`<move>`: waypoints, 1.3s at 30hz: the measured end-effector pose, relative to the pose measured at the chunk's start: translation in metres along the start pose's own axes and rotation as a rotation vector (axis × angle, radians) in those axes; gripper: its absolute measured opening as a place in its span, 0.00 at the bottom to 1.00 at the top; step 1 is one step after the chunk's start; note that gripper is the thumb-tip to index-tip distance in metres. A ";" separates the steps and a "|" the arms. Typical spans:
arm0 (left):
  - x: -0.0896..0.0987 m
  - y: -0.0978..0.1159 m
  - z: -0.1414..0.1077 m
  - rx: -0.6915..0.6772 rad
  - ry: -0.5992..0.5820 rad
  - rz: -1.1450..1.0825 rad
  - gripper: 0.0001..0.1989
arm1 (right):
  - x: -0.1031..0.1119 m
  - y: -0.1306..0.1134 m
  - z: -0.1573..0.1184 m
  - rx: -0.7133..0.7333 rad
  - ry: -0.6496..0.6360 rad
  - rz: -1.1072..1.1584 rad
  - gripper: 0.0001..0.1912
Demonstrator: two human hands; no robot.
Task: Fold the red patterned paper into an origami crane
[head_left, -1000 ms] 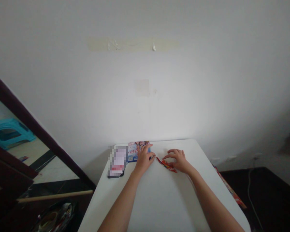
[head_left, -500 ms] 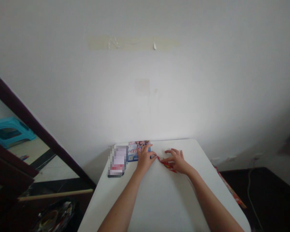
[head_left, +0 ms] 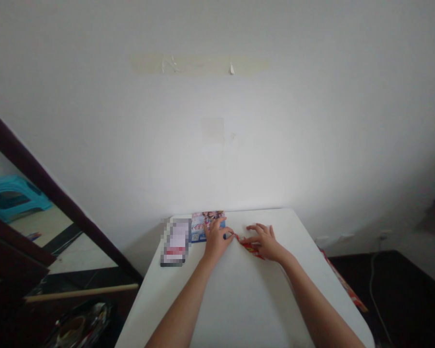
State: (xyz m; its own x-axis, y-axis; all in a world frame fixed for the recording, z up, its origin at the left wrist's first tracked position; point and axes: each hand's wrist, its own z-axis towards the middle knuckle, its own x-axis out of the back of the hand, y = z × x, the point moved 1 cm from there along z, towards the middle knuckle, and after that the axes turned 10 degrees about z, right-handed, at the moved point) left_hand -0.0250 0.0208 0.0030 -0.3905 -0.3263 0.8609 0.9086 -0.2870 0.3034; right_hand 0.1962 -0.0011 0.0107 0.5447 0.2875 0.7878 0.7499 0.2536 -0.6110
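The red strip [head_left: 251, 248] lies slantwise on the white surface [head_left: 239, 295], between the two hands. It looks thin, so it could crease or rip if pulled too hard. The left hand [head_left: 216, 238] seems to pinch its tip with thumb and finger. The right hand [head_left: 268, 243] has a spread grip, fingers touching the other end.

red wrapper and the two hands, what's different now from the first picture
The right hand has shifted slightly left, farther over the red wrapper. The left hand has edged slightly right, to the wrapper's left end. Whether either has newly taken hold is too small to tell. The phone, leaflet and table stayed as they were.
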 end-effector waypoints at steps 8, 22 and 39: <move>0.006 0.008 -0.010 -0.044 -0.050 0.007 0.04 | -0.001 0.002 0.000 -0.003 0.003 -0.008 0.30; 0.010 0.009 -0.013 -0.123 -0.033 0.097 0.05 | 0.001 0.000 0.000 -0.004 -0.010 0.002 0.32; 0.016 0.008 -0.009 -0.012 -0.125 0.132 0.06 | 0.004 -0.002 -0.002 0.003 -0.017 0.011 0.28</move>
State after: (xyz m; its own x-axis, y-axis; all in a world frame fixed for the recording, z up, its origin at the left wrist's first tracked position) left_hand -0.0251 0.0048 0.0151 -0.2453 -0.2474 0.9374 0.9487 -0.2603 0.1795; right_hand 0.1974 -0.0029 0.0155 0.5461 0.3057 0.7799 0.7430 0.2533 -0.6195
